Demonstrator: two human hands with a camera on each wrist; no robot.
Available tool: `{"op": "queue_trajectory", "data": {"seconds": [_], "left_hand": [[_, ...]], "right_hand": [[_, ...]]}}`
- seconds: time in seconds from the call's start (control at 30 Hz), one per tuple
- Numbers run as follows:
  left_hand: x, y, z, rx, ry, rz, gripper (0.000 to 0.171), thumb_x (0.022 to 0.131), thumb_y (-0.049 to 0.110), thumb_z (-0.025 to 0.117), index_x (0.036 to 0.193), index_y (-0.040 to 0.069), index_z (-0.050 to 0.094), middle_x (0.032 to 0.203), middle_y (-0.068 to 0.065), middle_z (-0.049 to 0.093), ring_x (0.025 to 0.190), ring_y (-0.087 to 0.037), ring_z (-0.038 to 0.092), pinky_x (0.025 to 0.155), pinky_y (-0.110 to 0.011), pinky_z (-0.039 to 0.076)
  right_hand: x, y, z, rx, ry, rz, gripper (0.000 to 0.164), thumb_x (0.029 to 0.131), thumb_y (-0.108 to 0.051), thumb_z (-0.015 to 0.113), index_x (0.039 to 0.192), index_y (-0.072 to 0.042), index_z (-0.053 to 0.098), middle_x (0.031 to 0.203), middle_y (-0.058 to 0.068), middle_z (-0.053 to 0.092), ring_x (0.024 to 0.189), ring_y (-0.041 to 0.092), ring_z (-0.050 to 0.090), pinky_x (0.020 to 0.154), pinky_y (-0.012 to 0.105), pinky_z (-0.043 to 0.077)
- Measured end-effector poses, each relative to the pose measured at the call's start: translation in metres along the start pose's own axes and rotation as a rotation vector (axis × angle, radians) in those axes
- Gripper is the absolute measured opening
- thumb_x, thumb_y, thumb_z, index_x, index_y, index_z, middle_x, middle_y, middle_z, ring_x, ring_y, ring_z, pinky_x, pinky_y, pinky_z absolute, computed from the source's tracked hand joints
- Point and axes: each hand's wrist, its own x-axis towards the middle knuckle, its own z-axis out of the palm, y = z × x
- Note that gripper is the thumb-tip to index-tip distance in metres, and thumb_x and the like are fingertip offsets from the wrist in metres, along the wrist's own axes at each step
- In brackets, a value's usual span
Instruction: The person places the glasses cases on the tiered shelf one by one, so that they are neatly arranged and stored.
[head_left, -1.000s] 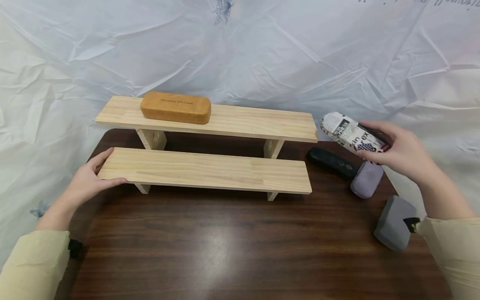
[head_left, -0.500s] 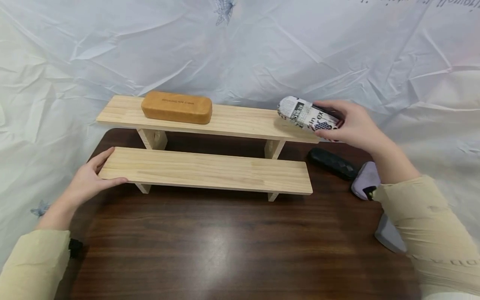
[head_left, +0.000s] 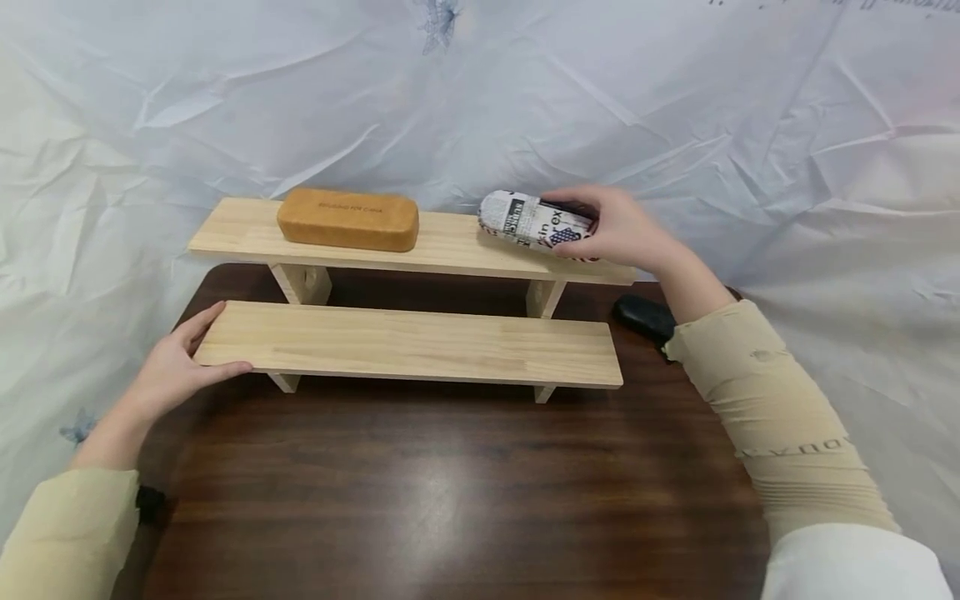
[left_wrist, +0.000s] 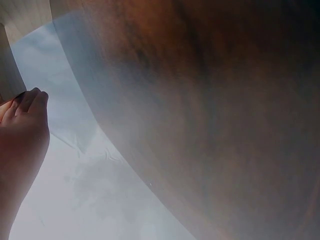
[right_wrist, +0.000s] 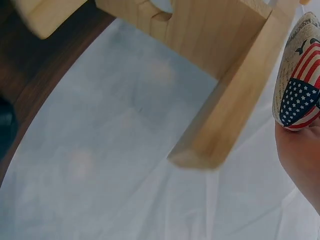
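My right hand point(head_left: 618, 229) grips a glasses case point(head_left: 517, 221) with a newspaper print, thumb in front and fingers behind. The case is over the right half of the upper wooden shelf point(head_left: 450, 242); whether it touches the board I cannot tell. In the right wrist view, a flag pattern shows on the end of the glasses case point(right_wrist: 299, 95). My left hand point(head_left: 168, 371) holds the left end of the lower wooden shelf point(head_left: 412, 342), thumb along its front edge. An orange-brown glasses case point(head_left: 348, 219) lies on the upper shelf's left part.
A black case point(head_left: 643, 318) lies on the dark wooden table point(head_left: 420, 492) right of the shelves, partly hidden by my right sleeve point(head_left: 765, 417). A pale wrinkled sheet point(head_left: 480, 100) hangs behind and covers the sides.
My right hand has carried the newspaper-print glasses case leftward from beyond the upper shelf's right end to over its right half. My left hand has stayed on the lower shelf.
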Motion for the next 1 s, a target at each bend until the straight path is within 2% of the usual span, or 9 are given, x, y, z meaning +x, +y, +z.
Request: {"op": "queue_trajectory", "data": {"seconds": [0.2,0.43,0.47,0.6,0.67,0.8,0.83,0.9,1.0], "left_hand": [[-0.002,-0.001,-0.001,0.014,0.008,-0.005,0.108,0.091,0.021,0.087,0.172,0.011,0.016,0.169,-0.035,0.027,0.114,0.024,0.035,0.08,0.003,0.033],[-0.003,-0.001,-0.002,0.013,0.003,-0.011,0.108,0.091,0.021,0.087,0.172,0.012,0.015,0.171,-0.034,0.024,0.132,0.01,0.041,0.081,0.003,0.033],[-0.002,-0.001,-0.002,0.013,0.003,-0.01,0.108,0.091,0.021,0.087,0.172,0.012,0.015,0.171,-0.034,0.023,0.135,0.007,0.043,0.081,0.003,0.033],[-0.002,0.0,-0.002,0.014,-0.001,-0.014,0.108,0.092,0.02,0.086,0.172,0.011,0.014,0.171,-0.034,0.022,0.148,-0.036,0.04,0.08,0.003,0.033],[-0.002,0.001,-0.003,0.014,-0.001,-0.014,0.108,0.092,0.021,0.086,0.172,0.011,0.014,0.171,-0.034,0.022,0.146,-0.042,0.038,0.081,0.003,0.033],[-0.002,0.002,-0.003,0.008,0.0,-0.007,0.108,0.092,0.021,0.086,0.171,0.01,0.015,0.171,-0.034,0.024,0.138,0.004,0.042,0.081,0.003,0.033],[-0.002,0.003,-0.003,0.008,-0.001,-0.007,0.108,0.091,0.021,0.086,0.171,0.01,0.015,0.17,-0.034,0.024,0.135,0.008,0.041,0.081,0.003,0.033],[-0.001,0.003,-0.002,0.009,-0.003,-0.008,0.108,0.091,0.021,0.086,0.171,0.01,0.015,0.17,-0.034,0.024,0.136,0.006,0.042,0.081,0.004,0.033],[0.0,0.004,-0.002,0.007,-0.011,-0.012,0.109,0.092,0.021,0.086,0.172,0.011,0.013,0.171,-0.034,0.023,0.148,-0.03,0.041,0.081,0.004,0.032]], "right_hand": [[0.022,-0.006,0.017,0.02,-0.046,-0.042,0.07,0.086,-0.009,0.085,0.152,-0.012,0.06,0.146,0.014,0.064,0.11,0.025,0.06,0.085,0.02,0.048],[0.041,-0.012,0.03,-0.002,-0.117,-0.058,0.072,0.087,-0.013,0.085,0.154,-0.015,0.058,0.148,0.011,0.065,0.109,0.024,0.06,0.088,0.026,0.048],[0.044,-0.013,0.031,-0.004,-0.128,-0.055,0.072,0.087,-0.013,0.085,0.154,-0.016,0.058,0.149,0.01,0.064,0.109,0.024,0.06,0.09,0.027,0.048],[0.053,-0.017,0.032,-0.017,-0.164,-0.062,0.073,0.086,-0.013,0.083,0.155,-0.017,0.057,0.151,0.008,0.062,0.114,0.024,0.058,0.097,0.033,0.045],[0.056,-0.02,0.032,-0.026,-0.176,-0.076,0.074,0.086,-0.012,0.083,0.155,-0.017,0.057,0.154,0.008,0.06,0.119,0.024,0.057,0.101,0.036,0.044],[0.057,-0.023,0.032,-0.037,-0.183,-0.106,0.075,0.084,-0.011,0.084,0.154,-0.014,0.057,0.155,0.009,0.058,0.122,0.025,0.055,0.104,0.037,0.043],[0.057,-0.023,0.032,-0.039,-0.182,-0.11,0.076,0.084,-0.011,0.084,0.154,-0.014,0.057,0.155,0.009,0.059,0.122,0.025,0.056,0.104,0.037,0.043],[0.056,-0.022,0.032,-0.044,-0.184,-0.113,0.076,0.084,-0.012,0.084,0.155,-0.014,0.056,0.154,0.009,0.059,0.12,0.026,0.056,0.102,0.038,0.044],[0.053,-0.02,0.031,-0.049,-0.184,-0.119,0.078,0.085,-0.013,0.085,0.157,-0.013,0.053,0.157,0.009,0.057,0.123,0.026,0.056,0.107,0.04,0.044]]}}
